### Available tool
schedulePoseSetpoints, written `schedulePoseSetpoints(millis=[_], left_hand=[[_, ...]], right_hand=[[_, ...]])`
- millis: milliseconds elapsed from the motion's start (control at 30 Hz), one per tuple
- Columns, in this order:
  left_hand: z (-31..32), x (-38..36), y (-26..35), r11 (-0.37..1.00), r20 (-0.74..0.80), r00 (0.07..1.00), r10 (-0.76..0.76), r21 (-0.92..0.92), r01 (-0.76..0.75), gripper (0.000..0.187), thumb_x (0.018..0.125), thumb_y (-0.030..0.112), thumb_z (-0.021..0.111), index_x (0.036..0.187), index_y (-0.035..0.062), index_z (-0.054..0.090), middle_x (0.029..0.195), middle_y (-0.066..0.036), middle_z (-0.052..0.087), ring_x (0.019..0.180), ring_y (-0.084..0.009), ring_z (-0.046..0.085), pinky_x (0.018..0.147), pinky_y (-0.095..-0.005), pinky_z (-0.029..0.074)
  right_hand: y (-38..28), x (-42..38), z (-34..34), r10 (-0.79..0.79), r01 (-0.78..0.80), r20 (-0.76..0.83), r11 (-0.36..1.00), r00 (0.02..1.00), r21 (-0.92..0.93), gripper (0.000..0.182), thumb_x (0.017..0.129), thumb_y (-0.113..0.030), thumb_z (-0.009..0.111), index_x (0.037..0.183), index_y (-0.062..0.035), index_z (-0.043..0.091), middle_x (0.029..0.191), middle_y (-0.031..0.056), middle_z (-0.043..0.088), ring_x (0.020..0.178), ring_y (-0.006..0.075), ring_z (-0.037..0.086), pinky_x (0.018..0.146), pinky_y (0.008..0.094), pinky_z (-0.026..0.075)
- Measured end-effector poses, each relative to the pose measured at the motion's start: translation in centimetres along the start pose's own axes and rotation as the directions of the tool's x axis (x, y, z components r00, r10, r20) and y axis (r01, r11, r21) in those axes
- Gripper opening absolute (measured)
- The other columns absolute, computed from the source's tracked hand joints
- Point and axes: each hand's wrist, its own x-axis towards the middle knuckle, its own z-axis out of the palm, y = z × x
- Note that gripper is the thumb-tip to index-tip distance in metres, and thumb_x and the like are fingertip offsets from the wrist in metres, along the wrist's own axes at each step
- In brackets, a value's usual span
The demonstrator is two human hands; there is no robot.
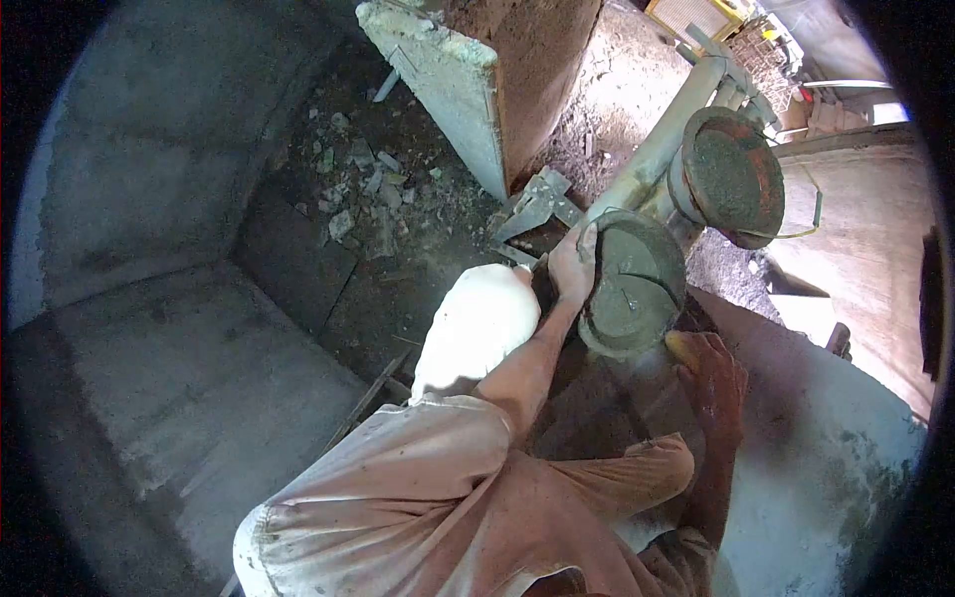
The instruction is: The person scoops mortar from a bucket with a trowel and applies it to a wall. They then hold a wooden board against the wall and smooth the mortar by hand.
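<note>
A round pan (pixel 589 336) of wet grey mortar (pixel 632 289) is tilted toward me, a dark curved line running across the mortar. My left hand (pixel 572 264) is closed on the pan's left rim, thumb along the edge and fingers hidden beneath. At the lower right rim, my right hand (pixel 712 378) is curled, with a yellowish tip (pixel 680 345) showing at its front; I cannot tell what it grips. Just beyond the pan is a bucket (pixel 679 184) of grey mortar, with a wire handle (pixel 818 204) hanging out to the right.
A thick pale pipe or post (pixel 662 134) slopes away beside the bucket. Broken rubble (pixel 373 189) covers the floor ahead, next to a rough wall end (pixel 448 95). Grey plastered walls (pixel 179 149) rise at left. A pale surface (pixel 796 438) lies at my right.
</note>
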Motion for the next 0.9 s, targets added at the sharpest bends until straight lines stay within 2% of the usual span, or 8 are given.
schedulePoseSetpoints(millis=[200,300,367,567,633,700,867,900], left_hand=[[1.7,0.1,-2.1,0.992,-0.171,0.978,0.122,0.045,-0.116,0.042,0.097,0.042,0.052,0.094,0.0028,0.065,0.081,-0.024,0.065,0.077,-0.0447,0.062,0.069,-0.0487,0.047],[0.5,-0.4,-0.6,0.996,-0.065,0.997,0.028,0.082,-0.023,0.044,0.097,0.043,0.051,0.100,0.0018,0.066,0.086,-0.025,0.066,0.081,-0.0452,0.063,0.072,-0.0480,0.049],[0.5,-0.4,-0.6,0.997,-0.065,0.997,0.039,0.064,-0.034,0.045,0.097,0.045,0.050,0.101,0.0033,0.067,0.086,-0.025,0.066,0.082,-0.0451,0.063,0.073,-0.0486,0.049],[0.5,-0.2,-0.9,0.997,-0.040,0.999,0.023,0.070,-0.020,0.048,0.097,0.052,0.045,0.108,0.0111,0.067,0.087,-0.024,0.067,0.085,-0.0445,0.064,0.076,-0.0514,0.049],[-0.1,-0.3,-0.6,0.999,0.000,0.999,-0.041,0.023,0.041,0.042,0.098,0.041,0.051,0.102,0.0015,0.066,0.090,-0.026,0.064,0.086,-0.0455,0.062,0.076,-0.0443,0.048],[-0.3,-0.6,0.9,0.999,-0.001,0.999,-0.037,-0.014,0.037,0.041,0.098,0.040,0.052,0.101,0.0012,0.066,0.089,-0.027,0.063,0.086,-0.0455,0.062,0.076,-0.0444,0.048],[0.0,-0.3,-0.1,0.992,-0.108,0.987,0.115,-0.037,-0.120,0.040,0.098,0.039,0.052,0.100,0.0012,0.065,0.084,-0.027,0.063,0.080,-0.0452,0.061,0.073,-0.0442,0.048],[0.1,-0.2,-0.1,1.000,-0.028,1.000,-0.012,-0.018,0.012,0.040,0.097,0.039,0.053,0.099,0.0014,0.066,0.080,-0.025,0.063,0.077,-0.0442,0.061,0.071,-0.0441,0.048]], right_hand=[[-2.0,4.1,10.1,0.239,0.133,-0.456,0.752,0.857,0.645,0.035,0.080,-0.002,0.070,0.113,-0.0065,0.059,0.102,0.0108,0.063,0.096,0.0269,0.064,0.084,0.0403,0.051],[-3.1,8.4,16.4,0.577,0.287,-0.545,0.480,0.609,0.829,0.028,0.081,-0.001,0.071,0.105,-0.0054,0.058,0.097,0.0083,0.062,0.097,0.0227,0.063,0.084,0.0385,0.051],[-3.3,11.2,17.4,0.834,0.567,-0.328,0.023,0.443,0.824,0.022,0.080,-0.005,0.072,0.093,-0.0059,0.054,0.090,0.0065,0.059,0.089,0.0203,0.062,0.078,0.0368,0.051],[4.0,9.6,9.8,0.745,0.513,-0.366,0.036,0.558,0.857,0.017,0.079,-0.015,0.064,0.084,-0.0055,0.050,0.078,0.0065,0.057,0.071,0.0190,0.057,0.067,0.0331,0.050],[4.2,8.6,10.3,0.721,0.559,-0.362,-0.042,0.590,0.828,0.016,0.082,-0.015,0.061,0.085,-0.0053,0.049,0.074,0.0067,0.056,0.067,0.0197,0.058,0.065,0.0323,0.050],[3.3,12.4,11.3,0.857,0.658,-0.293,-0.068,0.423,0.750,0.013,0.082,-0.014,0.058,0.081,-0.0060,0.049,0.073,0.0066,0.055,0.066,0.0201,0.057,0.063,0.0322,0.048],[-3.1,12.3,15.8,0.628,0.586,-0.515,0.113,0.583,0.802,0.015,0.078,0.002,0.058,0.084,-0.0054,0.046,0.074,0.0112,0.057,0.067,0.0209,0.059,0.064,0.0342,0.052],[-4.2,10.5,15.0,0.578,0.599,-0.493,0.008,0.651,0.800,0.017,0.078,0.004,0.059,0.082,-0.0053,0.046,0.074,0.0101,0.058,0.067,0.0194,0.058,0.065,0.0340,0.051]])
